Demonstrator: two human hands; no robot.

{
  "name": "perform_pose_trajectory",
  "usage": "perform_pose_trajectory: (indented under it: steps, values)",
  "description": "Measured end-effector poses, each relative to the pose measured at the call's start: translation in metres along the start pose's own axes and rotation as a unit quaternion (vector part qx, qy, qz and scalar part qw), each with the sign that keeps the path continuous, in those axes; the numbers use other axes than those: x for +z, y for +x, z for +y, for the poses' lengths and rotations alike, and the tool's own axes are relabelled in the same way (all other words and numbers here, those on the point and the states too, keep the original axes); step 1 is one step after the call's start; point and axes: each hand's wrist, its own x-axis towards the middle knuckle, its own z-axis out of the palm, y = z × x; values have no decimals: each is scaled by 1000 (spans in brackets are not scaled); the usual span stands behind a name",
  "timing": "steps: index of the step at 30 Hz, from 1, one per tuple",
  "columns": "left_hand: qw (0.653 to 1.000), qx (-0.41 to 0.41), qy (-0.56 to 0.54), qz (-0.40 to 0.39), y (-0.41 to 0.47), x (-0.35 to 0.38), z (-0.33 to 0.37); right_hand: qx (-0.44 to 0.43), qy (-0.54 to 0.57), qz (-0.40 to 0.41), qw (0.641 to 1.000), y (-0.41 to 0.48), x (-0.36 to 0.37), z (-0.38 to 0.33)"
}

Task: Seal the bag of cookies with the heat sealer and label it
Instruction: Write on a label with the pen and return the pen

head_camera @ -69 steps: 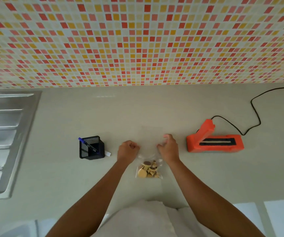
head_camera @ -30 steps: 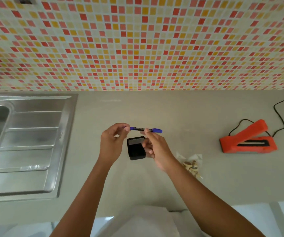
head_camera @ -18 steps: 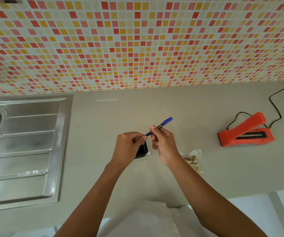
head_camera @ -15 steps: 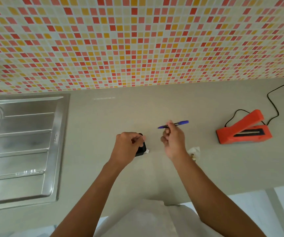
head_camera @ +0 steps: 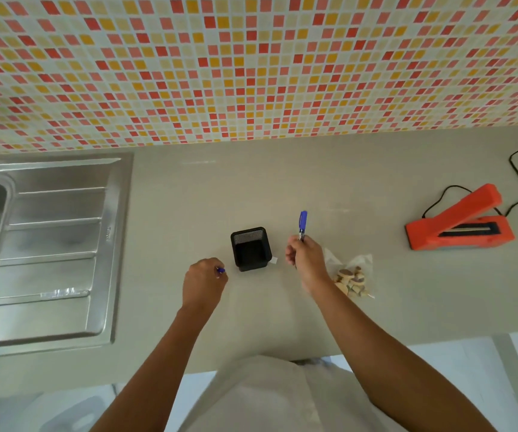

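right hand grips slim blue pen; square mesh cup beside.

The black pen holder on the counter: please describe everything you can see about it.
The black pen holder is a small square cup, apparently of metal mesh, with rounded corners and an open top. It stands upright on the grey counter and looks empty inside. A small white tag lies at its lower right corner. It stands between the two hands, and neither one touches it.
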Motion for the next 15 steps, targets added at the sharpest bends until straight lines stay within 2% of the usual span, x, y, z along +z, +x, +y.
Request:
perform_pose_trajectory:
  steps: [2,4,6,15]
  values:
    - [999,-6,35,-27,-1,9,-4,-16,-94,17,995,4,1,16]
    - [998,-6,59,-37,-1,15,-6,-35,-216,30,975,7,0,26]
    - [997,-10,70,-33,-1,18,-6,-46,-278,38,959,8,-1,32]
    - [996,-16,80,-28,2,23,-11,-66,-328,20,942,9,11,42]
